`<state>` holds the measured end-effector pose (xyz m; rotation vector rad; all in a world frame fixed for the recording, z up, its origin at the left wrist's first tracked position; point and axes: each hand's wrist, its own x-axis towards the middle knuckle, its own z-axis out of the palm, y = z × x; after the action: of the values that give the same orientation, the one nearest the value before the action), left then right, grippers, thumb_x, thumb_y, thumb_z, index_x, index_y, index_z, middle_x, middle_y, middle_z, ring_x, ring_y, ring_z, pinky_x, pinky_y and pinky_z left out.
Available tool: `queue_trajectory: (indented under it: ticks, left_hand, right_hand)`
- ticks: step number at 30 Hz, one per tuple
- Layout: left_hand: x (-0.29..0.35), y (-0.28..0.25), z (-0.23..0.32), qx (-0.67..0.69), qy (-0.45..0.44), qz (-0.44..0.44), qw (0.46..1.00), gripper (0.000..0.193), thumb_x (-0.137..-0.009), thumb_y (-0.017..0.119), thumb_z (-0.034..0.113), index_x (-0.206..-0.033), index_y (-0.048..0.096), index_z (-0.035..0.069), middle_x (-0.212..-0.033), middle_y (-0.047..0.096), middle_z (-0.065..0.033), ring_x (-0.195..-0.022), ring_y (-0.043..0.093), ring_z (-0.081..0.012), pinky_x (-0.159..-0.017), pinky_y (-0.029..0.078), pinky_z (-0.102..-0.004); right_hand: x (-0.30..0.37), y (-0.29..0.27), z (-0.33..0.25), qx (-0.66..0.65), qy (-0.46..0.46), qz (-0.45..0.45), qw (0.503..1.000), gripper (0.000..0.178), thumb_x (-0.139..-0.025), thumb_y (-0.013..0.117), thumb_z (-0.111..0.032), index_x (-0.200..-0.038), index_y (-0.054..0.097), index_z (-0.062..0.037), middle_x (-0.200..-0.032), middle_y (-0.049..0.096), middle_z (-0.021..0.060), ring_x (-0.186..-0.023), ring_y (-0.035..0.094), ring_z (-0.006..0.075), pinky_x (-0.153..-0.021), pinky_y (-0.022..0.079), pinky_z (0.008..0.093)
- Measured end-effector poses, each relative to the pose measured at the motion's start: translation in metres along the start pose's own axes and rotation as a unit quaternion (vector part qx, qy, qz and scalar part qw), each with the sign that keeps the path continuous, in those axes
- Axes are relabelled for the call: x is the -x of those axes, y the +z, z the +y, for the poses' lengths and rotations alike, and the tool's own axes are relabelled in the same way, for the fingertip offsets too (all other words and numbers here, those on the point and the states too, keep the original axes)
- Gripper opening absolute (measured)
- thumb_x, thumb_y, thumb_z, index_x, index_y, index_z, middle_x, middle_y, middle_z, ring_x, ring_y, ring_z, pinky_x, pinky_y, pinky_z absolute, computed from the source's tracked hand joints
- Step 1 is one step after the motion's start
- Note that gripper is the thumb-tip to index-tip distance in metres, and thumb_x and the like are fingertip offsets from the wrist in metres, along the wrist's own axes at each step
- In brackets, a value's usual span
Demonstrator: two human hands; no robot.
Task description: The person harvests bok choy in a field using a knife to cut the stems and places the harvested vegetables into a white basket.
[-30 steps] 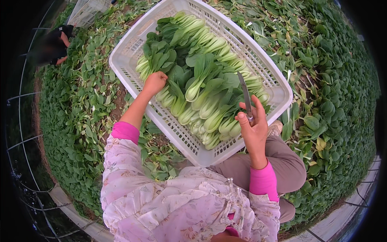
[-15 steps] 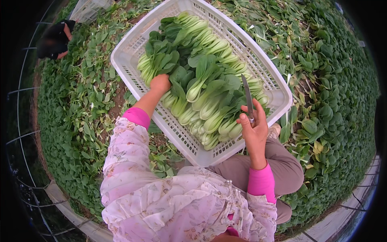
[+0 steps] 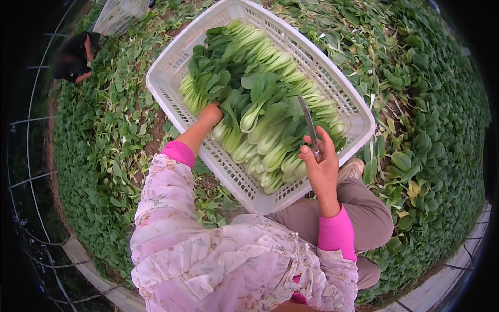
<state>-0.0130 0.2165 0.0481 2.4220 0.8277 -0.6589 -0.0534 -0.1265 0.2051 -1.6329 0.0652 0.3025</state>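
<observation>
Fingers (image 3: 326,139) of the R hand (image 3: 323,171) are loosely holding a knife (image 3: 309,122) above the lower R part of a white slatted crate (image 3: 358,125). Leafy ground (image 3: 122,130) is lying all around, w/ dense green growth at the L & R edges. The crate is sitting front & centre, long axis running upper L to lower R, bottom corner resting just beside the person's trouser leg (image 3: 358,205). Up top L, a co-worker in dark clothes (image 3: 78,57) is bending nr a 2nd white crate (image 3: 122,15). Bok choy (image 3: 270,145) is lying in approx. 2 rows along the main crate's long axis: pale bases in one are facing the upper R wall, those in the other the lower L wall, leaves meeting btwn. One head nr centre is lying on top, base pointing twd the person, leaves away. L hand (image 3: 212,112) is touching the bok choy by the crate's L wall, fingertips hidden in the greens, so can't tell how far closed or what they're gripping. R index is sticking up, thumb apart, handle mostly hidden btwn; the blade is pointing away from the person, leaning slightly L, tip over leaves.
</observation>
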Motion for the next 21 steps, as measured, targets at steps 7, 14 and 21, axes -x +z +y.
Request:
queue_trajectory:
  ticks: [7, 14, 21]
  left_hand:
    - [0.002, 0.005, 0.004, -0.109, -0.038, 0.149, 0.982, 0.024, -0.081, 0.050, 0.017, -0.099, 0.060, 0.005, -0.099, 0.064, -0.0177, -0.092, 0.062, -0.0351, -0.077, 0.050, -0.0443]
    - [0.000, 0.002, 0.008, -0.241, 0.003, 0.160, 0.957, 0.017, -0.083, 0.048, 0.011, -0.096, 0.060, 0.009, -0.094, 0.067, -0.0126, -0.086, 0.066, -0.0305, -0.070, 0.053, -0.0428]
    - [-0.001, 0.004, 0.013, -0.269, -0.008, 0.170, 0.948, 0.018, -0.083, 0.050, 0.013, -0.099, 0.057, 0.010, -0.093, 0.067, -0.0107, -0.086, 0.066, -0.0288, -0.069, 0.052, -0.0408]
  right_hand:
    - [0.002, -0.006, 0.002, 0.006, -0.002, 0.011, 1.000, 0.056, -0.084, 0.066, -0.017, -0.131, 0.040, -0.0007, -0.104, 0.060, 0.0106, -0.073, 0.052, 0.0070, -0.062, 0.044, 0.0204]
    - [0.005, -0.013, 0.003, 0.004, -0.005, 0.024, 1.000, 0.057, -0.083, 0.066, -0.019, -0.131, 0.040, -0.0002, -0.103, 0.059, 0.0097, -0.071, 0.051, 0.0064, -0.061, 0.043, 0.0202]
    - [0.009, -0.018, 0.002, 0.000, -0.017, 0.026, 1.000, 0.056, -0.084, 0.066, -0.019, -0.130, 0.041, -0.0010, -0.103, 0.060, 0.0100, -0.071, 0.052, 0.0074, -0.061, 0.044, 0.0211]
